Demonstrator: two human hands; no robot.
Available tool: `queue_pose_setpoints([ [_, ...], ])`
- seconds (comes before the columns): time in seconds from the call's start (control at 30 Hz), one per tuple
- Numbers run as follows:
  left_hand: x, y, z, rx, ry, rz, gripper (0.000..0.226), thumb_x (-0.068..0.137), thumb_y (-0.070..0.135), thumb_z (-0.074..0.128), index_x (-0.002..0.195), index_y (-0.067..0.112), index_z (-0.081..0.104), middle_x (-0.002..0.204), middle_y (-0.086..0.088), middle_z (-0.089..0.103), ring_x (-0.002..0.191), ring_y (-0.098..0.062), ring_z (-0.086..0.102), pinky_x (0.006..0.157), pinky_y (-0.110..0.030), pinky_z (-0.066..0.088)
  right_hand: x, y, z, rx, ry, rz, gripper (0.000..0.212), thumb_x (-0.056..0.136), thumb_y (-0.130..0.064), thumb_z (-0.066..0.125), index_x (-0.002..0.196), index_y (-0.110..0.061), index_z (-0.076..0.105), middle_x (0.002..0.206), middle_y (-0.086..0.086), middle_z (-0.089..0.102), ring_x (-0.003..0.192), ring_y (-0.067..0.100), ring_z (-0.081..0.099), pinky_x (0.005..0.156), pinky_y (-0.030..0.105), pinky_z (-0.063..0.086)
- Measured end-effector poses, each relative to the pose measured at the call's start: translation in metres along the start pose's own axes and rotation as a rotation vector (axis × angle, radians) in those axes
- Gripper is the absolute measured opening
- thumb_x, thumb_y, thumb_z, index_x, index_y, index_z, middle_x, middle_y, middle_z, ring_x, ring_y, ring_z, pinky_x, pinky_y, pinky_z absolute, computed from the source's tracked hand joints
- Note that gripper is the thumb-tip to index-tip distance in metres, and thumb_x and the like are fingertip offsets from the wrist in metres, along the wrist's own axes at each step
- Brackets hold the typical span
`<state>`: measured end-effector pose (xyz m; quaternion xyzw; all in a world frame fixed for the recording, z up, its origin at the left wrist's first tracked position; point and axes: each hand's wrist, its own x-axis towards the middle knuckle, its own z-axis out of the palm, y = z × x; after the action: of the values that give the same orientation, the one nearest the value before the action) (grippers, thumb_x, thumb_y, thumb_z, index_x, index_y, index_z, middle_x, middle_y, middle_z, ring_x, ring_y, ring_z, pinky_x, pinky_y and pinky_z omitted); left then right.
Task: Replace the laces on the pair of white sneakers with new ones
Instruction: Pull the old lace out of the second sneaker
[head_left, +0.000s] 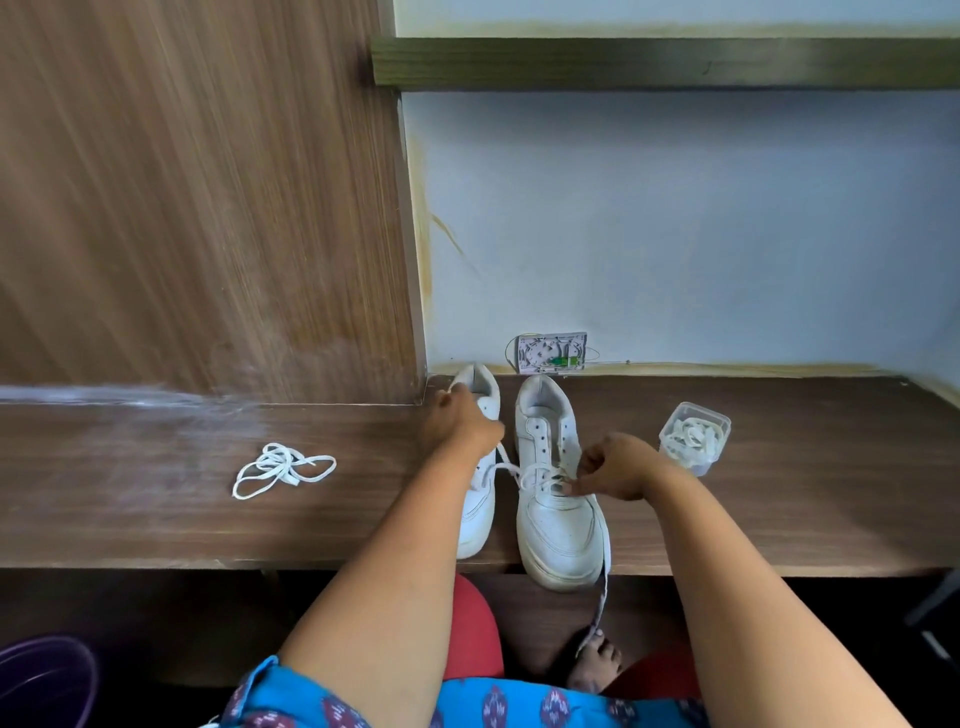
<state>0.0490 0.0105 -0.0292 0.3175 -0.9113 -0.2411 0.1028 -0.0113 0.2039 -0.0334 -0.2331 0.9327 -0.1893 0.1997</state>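
Two white sneakers stand on the wooden desk, toes toward me. The right sneaker (558, 519) has a white lace (530, 475) threaded through its lowest eyelets. My right hand (613, 467) pinches that lace at the eyelets on the sneaker's right side. My left hand (460, 421) grips the lace's other end, pulled up and away to the left over the left sneaker (480, 519), which my forearm partly hides. One lace end (602, 587) hangs off the desk's front edge toward my foot.
A loose pile of white laces (283, 467) lies on the desk (156, 519) to the left. A clear plastic box (696, 436) holding more laces stands at the right. A small white panel (551, 353) leans against the back wall. A purple tub (44, 680) sits below left.
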Motion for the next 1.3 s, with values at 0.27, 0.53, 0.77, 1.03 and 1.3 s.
queue_pose_setpoints([
  [0.27, -0.022, 0.029, 0.022, -0.023, -0.487, 0.546, 0.040, 0.071, 0.032, 0.081, 0.103, 0.018, 0.061, 0.096, 0.002, 0.059, 0.088, -0.019, 0.059, 0.074, -0.029, 0.049, -0.018, -0.014, -0.010, 0.878, -0.044, -0.043, 0.011, 0.065, -0.022, 0.056, 0.056, -0.018, 0.061, 0.066, 0.004, 0.059, 0.063, 0.017, 0.051, 0.061, 0.028, 0.037],
  [0.53, 0.000, 0.035, 0.005, -1.672, -0.268, -0.367, 0.010, 0.096, 0.024, 0.054, 0.102, 0.016, 0.058, 0.072, -0.004, 0.062, 0.049, -0.007, 0.051, 0.042, -0.017, 0.035, 0.003, -0.007, -0.017, 1.345, 0.435, -0.112, 0.040, 0.094, -0.007, 0.048, 0.126, -0.029, 0.056, 0.089, -0.003, 0.058, 0.072, 0.011, 0.045, 0.066, 0.026, 0.036],
  [0.77, -0.006, 0.025, 0.017, -0.520, -0.024, 0.200, 0.009, 0.079, 0.024, 0.070, 0.087, 0.023, 0.066, 0.078, 0.008, 0.061, 0.077, -0.016, 0.062, 0.064, -0.022, 0.044, 0.022, 0.010, 0.011, 0.332, 0.338, -0.217, 0.050, 0.088, 0.000, 0.041, 0.120, -0.031, 0.063, 0.106, 0.004, 0.056, 0.097, 0.018, 0.056, 0.082, 0.026, 0.041],
  [1.03, -0.025, 0.045, 0.031, 0.235, -0.207, 0.457, 0.008, 0.084, 0.017, 0.063, 0.088, 0.011, 0.060, 0.097, -0.009, 0.065, 0.088, -0.027, 0.063, 0.062, -0.030, 0.043, 0.028, 0.008, 0.017, 0.285, 0.292, -0.212, 0.054, 0.086, 0.005, 0.037, 0.125, -0.026, 0.060, 0.109, 0.008, 0.047, 0.103, 0.027, 0.059, 0.087, 0.027, 0.041],
  [1.3, -0.036, 0.050, 0.032, -0.161, -0.275, 0.430, 0.020, 0.082, 0.015, 0.060, 0.062, 0.014, 0.057, 0.071, -0.006, 0.059, 0.072, -0.022, 0.059, 0.060, -0.026, 0.039, 0.028, 0.009, 0.017, 0.461, 0.283, -0.195, 0.049, 0.087, 0.005, 0.041, 0.125, -0.018, 0.062, 0.109, 0.010, 0.056, 0.101, 0.024, 0.059, 0.083, 0.026, 0.048],
])
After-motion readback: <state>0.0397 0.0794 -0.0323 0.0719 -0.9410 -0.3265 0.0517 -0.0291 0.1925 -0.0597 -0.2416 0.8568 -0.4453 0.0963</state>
